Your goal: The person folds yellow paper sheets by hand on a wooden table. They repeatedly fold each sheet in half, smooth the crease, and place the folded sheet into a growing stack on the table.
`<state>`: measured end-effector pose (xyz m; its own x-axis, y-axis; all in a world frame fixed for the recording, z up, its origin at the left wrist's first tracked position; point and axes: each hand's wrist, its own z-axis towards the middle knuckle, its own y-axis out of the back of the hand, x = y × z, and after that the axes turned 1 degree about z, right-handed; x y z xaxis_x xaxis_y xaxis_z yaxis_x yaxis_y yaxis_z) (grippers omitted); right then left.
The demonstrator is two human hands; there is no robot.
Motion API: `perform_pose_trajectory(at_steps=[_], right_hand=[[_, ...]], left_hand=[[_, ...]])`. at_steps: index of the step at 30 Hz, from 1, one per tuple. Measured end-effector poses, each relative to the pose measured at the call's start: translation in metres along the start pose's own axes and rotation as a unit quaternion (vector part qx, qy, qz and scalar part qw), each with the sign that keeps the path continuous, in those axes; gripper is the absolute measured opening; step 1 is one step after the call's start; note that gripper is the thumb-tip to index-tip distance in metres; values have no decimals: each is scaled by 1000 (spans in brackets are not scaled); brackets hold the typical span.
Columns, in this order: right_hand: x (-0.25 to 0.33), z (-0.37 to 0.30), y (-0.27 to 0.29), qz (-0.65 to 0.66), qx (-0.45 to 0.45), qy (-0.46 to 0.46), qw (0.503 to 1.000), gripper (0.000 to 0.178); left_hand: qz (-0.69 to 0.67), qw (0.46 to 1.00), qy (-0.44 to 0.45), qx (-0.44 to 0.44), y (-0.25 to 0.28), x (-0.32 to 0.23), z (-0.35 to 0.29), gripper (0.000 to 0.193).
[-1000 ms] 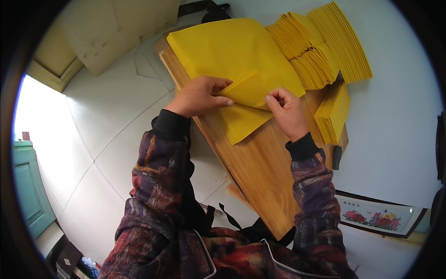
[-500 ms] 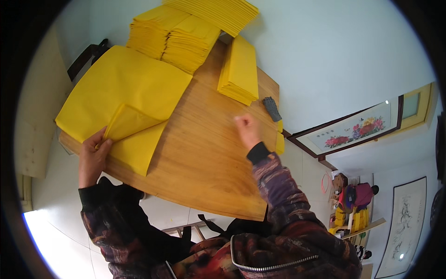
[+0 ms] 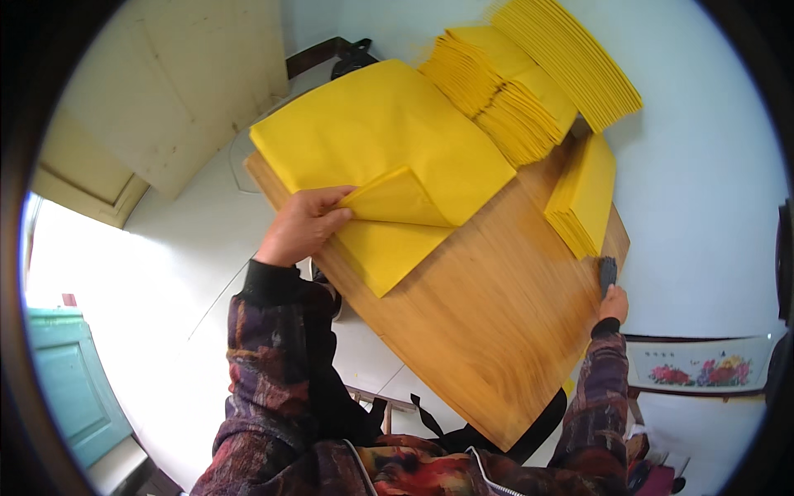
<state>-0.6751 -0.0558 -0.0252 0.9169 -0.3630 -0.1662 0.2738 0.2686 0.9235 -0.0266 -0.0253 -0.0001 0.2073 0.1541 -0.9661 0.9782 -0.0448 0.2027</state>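
Observation:
A wide stack of yellow sheets (image 3: 376, 124), paper or thin cloth, lies on the left part of the wooden table (image 3: 488, 314). My left hand (image 3: 302, 225) pinches the folded-back corner (image 3: 397, 198) of the top layer between thumb and fingers, lifting it off the yellow layer below. At the table's right edge, the fingers of my right hand (image 3: 614, 306) are closed at the near end of a dark grey knitted glove (image 3: 608, 271). The fingertips are small and partly hidden there.
Folded yellow bundles (image 3: 509, 99) are heaped at the back, with a pleated-looking yellow stack (image 3: 579, 62) on top. A narrow yellow pile (image 3: 583, 194) stands near the right edge, by the wall. A framed flower picture (image 3: 699, 364) is at far right; a pale cabinet (image 3: 174, 91) is at left.
My right hand has moved right across the table to the grey glove. My left hand still pinches the yellow corner. The view has turned left, so the table appears farther right.

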Motion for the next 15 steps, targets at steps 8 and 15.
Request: perform_pose_trajectory(at_steps=[8, 15], right_hand=[[171, -104, 111, 290, 113, 180, 933, 13], [339, -139, 164, 331, 41, 557, 761, 31]], left_hand=[[31, 999, -3, 20, 6, -3, -6, 32], [38, 999, -34, 19, 6, 4, -2, 33]])
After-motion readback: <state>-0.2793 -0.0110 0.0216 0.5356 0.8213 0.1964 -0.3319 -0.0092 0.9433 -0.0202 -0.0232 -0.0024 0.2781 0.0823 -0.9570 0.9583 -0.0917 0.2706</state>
